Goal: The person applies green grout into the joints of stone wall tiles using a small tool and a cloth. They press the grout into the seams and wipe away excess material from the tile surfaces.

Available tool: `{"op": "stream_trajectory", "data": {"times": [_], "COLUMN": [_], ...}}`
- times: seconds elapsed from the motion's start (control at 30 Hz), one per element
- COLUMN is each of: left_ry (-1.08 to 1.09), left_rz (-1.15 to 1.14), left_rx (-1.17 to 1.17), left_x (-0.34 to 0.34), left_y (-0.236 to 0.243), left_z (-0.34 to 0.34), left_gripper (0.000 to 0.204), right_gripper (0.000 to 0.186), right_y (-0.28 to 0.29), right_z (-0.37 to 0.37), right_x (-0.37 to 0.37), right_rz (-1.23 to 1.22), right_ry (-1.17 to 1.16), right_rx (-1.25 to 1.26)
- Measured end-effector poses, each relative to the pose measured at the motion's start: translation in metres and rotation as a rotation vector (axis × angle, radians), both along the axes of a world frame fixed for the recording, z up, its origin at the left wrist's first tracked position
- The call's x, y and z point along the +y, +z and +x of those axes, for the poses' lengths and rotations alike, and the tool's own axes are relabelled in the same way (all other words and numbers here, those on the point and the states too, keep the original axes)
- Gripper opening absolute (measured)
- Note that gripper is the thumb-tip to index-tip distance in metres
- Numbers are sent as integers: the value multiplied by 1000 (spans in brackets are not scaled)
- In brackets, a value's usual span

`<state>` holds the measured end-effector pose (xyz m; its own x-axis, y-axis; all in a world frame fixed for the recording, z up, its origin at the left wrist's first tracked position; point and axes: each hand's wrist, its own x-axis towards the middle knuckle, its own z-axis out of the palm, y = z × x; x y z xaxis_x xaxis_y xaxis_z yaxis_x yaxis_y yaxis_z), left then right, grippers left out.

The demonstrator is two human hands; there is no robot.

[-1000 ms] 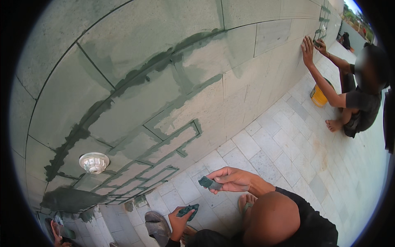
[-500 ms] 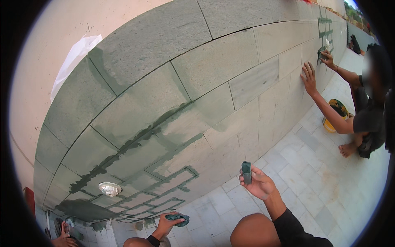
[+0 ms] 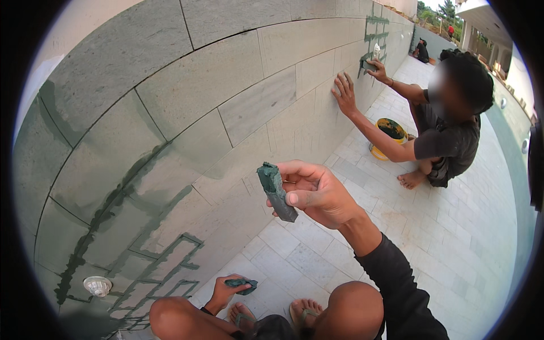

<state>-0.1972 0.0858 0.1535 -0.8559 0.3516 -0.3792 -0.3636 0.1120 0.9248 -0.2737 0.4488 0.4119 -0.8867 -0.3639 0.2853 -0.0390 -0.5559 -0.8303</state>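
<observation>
Your right hand (image 3: 324, 195) is closed on a small grey strip (image 3: 284, 211), pinched between thumb and fingers, with dark green paste (image 3: 268, 174) loaded on its upper end. Down and to the left of that grip, your left hand (image 3: 223, 291) has its fingers around a dark green lump (image 3: 242, 285). Neither hand appears to touch the wall (image 3: 317, 127).

As far as can be judged, the work is partly done. Down-left of your right grip, green joints (image 3: 170, 258) outline brick-like blocks, and a thicker, ragged band (image 3: 107, 212) runs along a seam farther left, toward the round light fitting (image 3: 97, 286). Their edges look rough, and smears lie over nearby tile faces. Above your grip, the pale tiles (image 3: 258, 105) show seams without green, so that stretch looks left to do. Up-right of your grip, a co-worker's hand (image 3: 378, 71) holds a dark tool at another patch of green joints; a yellow bucket (image 3: 376, 149) with dark green contents stands nearer you.
</observation>
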Motion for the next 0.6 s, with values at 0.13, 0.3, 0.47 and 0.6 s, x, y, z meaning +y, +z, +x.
{"op": "stream_trajectory", "data": {"times": [0.13, 0.3, 0.47, 0.6], "left_ry": [-84, 35, 11, -34], "left_rz": [68, 18, 138, 220], "left_rx": [-30, -63, 68, 179], "left_x": [32, 46, 48, 33], "left_y": [-36, -80, -75, -36], "left_z": [-22, -36, -33, -36], "left_gripper": [18, 19, 18, 18], "right_gripper": [65, 58, 51, 53], "right_y": [81, 160, 187, 172], "right_z": [-11, -53, -78, -106], "right_x": [6, -27, -34, -21], "right_rz": [125, 242, 417, 501], "right_ry": [-176, -479, -740, -871], "right_rx": [164, 497, 822, 971]}}
